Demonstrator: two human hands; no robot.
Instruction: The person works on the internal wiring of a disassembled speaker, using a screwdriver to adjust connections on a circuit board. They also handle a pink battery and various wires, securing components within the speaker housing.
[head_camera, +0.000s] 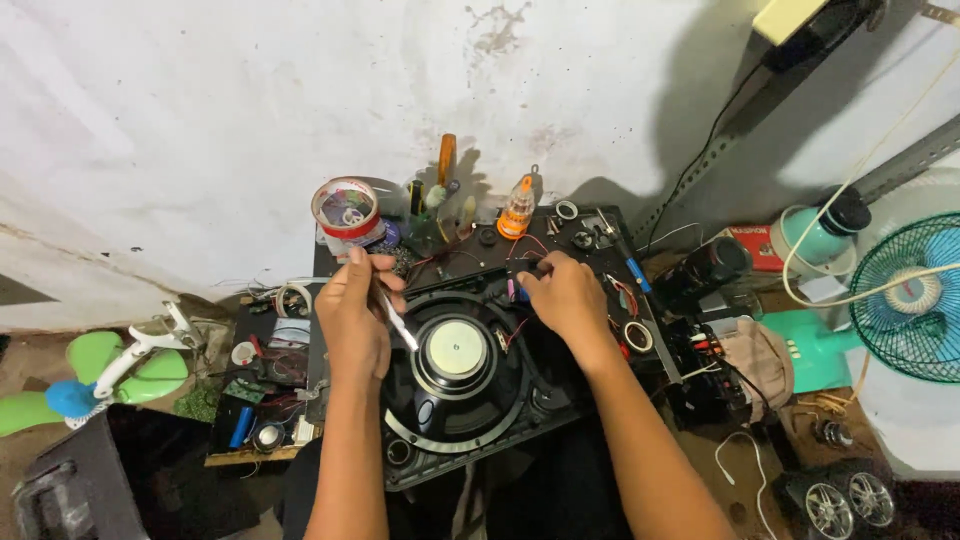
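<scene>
**Both hands at the back of a round black speaker**

From my remote seat I see the left hand (352, 315) with its grip clenched around a thin white-handled tool (397, 320), the fingers folded over the upper end while the lower end slants down toward the middle of the large round black speaker (455, 375). The tip lies over the speaker's dark frame, just beside the pale circular magnet cap (457, 348); I cannot tell whether it touches.

The right hand (567, 295) rests on the far edge of the same speaker, fingers curled down over a cluster of red and blue wires (517, 290). Whether that grip pinches anything I cannot tell, as the fingertips are hidden.

The speaker sits face-down in a black plastic housing (500, 440) lying across the person's lap and against the dark cluttered surface (600, 260).

Farther out on that surface stand a roll of tape with a red band (346, 208), an orange-capped small bottle (517, 208) and an upright orange-handled tool (446, 158), all close to the stained white wall (200, 120). To the right stands a teal electric fan (915, 295); to the left lies a small green and white fan (110, 375) on the floor.
</scene>
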